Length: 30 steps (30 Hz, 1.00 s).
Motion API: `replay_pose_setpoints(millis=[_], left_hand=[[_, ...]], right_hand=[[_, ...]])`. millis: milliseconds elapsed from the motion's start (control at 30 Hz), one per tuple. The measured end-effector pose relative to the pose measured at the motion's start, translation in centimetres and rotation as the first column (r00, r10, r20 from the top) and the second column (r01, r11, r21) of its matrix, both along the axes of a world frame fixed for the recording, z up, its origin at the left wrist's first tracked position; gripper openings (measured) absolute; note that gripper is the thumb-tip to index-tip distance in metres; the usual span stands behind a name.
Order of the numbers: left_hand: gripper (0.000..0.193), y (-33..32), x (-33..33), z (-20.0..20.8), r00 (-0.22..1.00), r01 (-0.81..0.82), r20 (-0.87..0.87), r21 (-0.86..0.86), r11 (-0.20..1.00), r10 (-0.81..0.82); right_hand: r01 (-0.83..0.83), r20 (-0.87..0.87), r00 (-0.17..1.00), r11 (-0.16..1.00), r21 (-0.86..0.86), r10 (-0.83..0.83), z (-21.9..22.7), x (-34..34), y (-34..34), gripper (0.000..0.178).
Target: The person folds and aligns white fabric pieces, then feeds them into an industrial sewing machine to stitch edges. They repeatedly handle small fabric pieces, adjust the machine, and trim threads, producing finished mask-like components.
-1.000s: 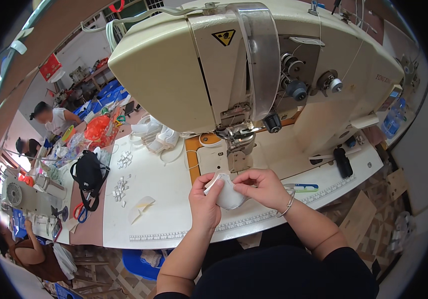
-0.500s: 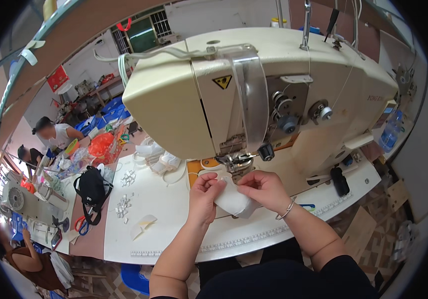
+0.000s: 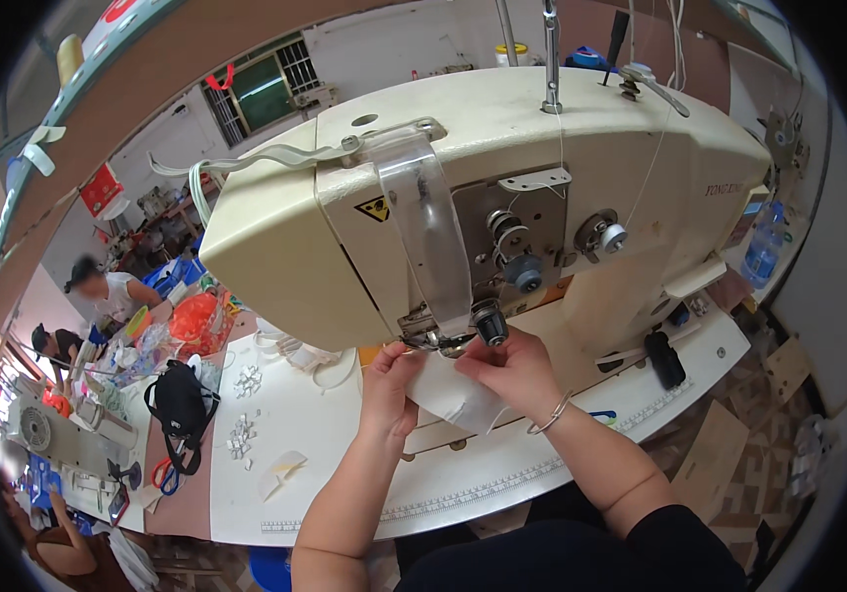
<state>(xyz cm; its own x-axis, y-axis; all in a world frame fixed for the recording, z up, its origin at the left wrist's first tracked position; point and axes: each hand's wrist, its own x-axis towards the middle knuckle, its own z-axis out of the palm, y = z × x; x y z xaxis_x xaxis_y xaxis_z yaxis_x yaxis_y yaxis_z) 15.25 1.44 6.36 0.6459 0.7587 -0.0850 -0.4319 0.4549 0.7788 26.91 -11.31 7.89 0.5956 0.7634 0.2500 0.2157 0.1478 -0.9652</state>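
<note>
A piece of white fabric [image 3: 457, 395] is stretched between my two hands, its upper edge at the needle area of a cream sewing machine [image 3: 581, 128]. My left hand [image 3: 390, 387] pinches the fabric's left side, thumb against fingers. On the other side my right hand [image 3: 516, 375] grips it, with the fingers partly behind the black round knob [image 3: 490, 323] by the needle. The metal presser parts [image 3: 443, 341] sit just above the fabric and hide its far edge. A bracelet circles my right wrist.
Small white pieces [image 3: 242, 434] lie in piles left on the table, near a black bag [image 3: 183, 405] and scissors [image 3: 164, 476]. More white fabric pieces [image 3: 295, 353] rest behind my left hand. A ruler strip [image 3: 502, 481] runs along the front edge. Other people sit at far left.
Both hands have moved forward with the white fabric, bringing its edge up to the needle area. The fabric now lies flatter, and my head view has shifted.
</note>
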Motion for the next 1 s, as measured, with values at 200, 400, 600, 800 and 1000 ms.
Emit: replay_pose_setpoints(millis=[200, 400, 600, 800, 1000], left_hand=[[0.017, 0.7, 0.6, 0.4, 0.999, 0.031, -0.019, 0.046, 0.998, -0.031], [0.018, 0.2, 0.4, -0.2, 0.999, 0.002, -0.037, 0.102, 0.995, 0.002], [0.018, 0.4, 0.8, -0.1, 0.999, -0.004, -0.033, 0.076, 0.997, 0.007], [0.016, 0.7, 0.7, -0.7, 1.000, 0.023, -0.005, 0.076, 0.997, -0.023], [0.016, 0.4, 0.6, -0.4, 1.000, 0.004, -0.025, 0.102, 0.995, -0.002]], right_hand=[[0.020, -0.057, 0.998, 0.999, 0.047, -0.017, 0.0, 0.2, 0.4, 0.017], [-0.010, -0.040, 0.999, 1.000, 0.030, 0.011, -0.2, 0.0, -0.4, 0.015], [-0.014, -0.050, 0.999, 0.999, 0.048, 0.017, -0.7, 0.3, 0.0, 0.016], [-0.018, -0.028, 0.999, 0.999, 0.026, 0.019, -0.9, 0.4, 0.2, 0.018], [-0.031, -0.046, 0.998, 0.998, 0.050, 0.033, -1.2, 0.6, 0.3, 0.019]])
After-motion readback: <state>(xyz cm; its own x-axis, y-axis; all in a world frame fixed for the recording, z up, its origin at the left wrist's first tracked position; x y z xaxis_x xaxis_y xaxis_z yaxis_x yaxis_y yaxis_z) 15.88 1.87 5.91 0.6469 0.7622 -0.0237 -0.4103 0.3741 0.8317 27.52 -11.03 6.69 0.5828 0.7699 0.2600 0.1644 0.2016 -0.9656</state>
